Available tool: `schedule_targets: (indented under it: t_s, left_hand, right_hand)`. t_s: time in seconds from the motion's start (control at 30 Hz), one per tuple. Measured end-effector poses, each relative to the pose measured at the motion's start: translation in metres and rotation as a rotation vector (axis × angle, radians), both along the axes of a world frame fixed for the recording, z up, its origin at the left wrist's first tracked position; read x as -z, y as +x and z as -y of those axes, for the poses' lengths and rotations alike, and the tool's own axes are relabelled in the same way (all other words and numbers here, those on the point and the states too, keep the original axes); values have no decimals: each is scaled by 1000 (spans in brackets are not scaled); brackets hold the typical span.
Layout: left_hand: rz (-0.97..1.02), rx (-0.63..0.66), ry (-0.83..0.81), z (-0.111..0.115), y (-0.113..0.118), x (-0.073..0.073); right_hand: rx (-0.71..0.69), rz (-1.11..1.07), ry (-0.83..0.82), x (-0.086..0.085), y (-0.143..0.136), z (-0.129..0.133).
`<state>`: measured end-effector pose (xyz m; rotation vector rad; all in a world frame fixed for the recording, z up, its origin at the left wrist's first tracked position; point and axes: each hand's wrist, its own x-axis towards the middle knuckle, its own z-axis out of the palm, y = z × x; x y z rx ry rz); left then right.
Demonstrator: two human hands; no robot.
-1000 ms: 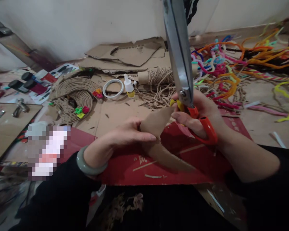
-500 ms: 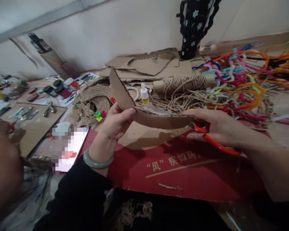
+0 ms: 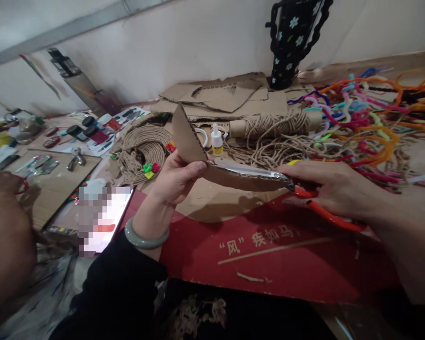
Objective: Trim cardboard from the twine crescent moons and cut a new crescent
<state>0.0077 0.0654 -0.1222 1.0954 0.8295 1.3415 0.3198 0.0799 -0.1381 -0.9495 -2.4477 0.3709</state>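
My left hand (image 3: 179,177) pinches a curved, crescent-like strip of brown cardboard (image 3: 187,134) near its bend, with the thumb on top. One end of the strip points up and the other runs right toward my right hand (image 3: 329,189). That hand is closed round the red handles of a pair of scissors (image 3: 326,215). The silver blades lie along the upper edge of the strip and reach toward my left thumb. Below both hands lies a red cardboard sheet (image 3: 279,264) with gold lettering and a bare brown area at its far side.
Behind stand a glue bottle (image 3: 217,141), a roll of twine (image 3: 276,125) and a cardboard coil (image 3: 145,146). Pipe cleaners (image 3: 368,108) spread at right, near a black flowered tumbler (image 3: 290,42). At left are a phone (image 3: 109,226) and another person's arm (image 3: 7,236).
The scissor blades now show along the strip's upper edge, where they were mostly hidden before. My right hand has shifted slightly right, and the view has moved a little.
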Motion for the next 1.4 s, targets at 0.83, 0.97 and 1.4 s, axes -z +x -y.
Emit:
schedule_targets:
  t_s: [0.83,0.97,1.4]
  left_hand:
    - [1,22,-14,-1,1,-5]
    - [17,24,-11,-1,1,-4]
    - [55,-13,-13,-4,3,2]
  right_hand:
    - [-35,97,14,-5,3,1]
    - [-13,102,30,-4,2,3]
    - [31,43,114,1,-5,4]
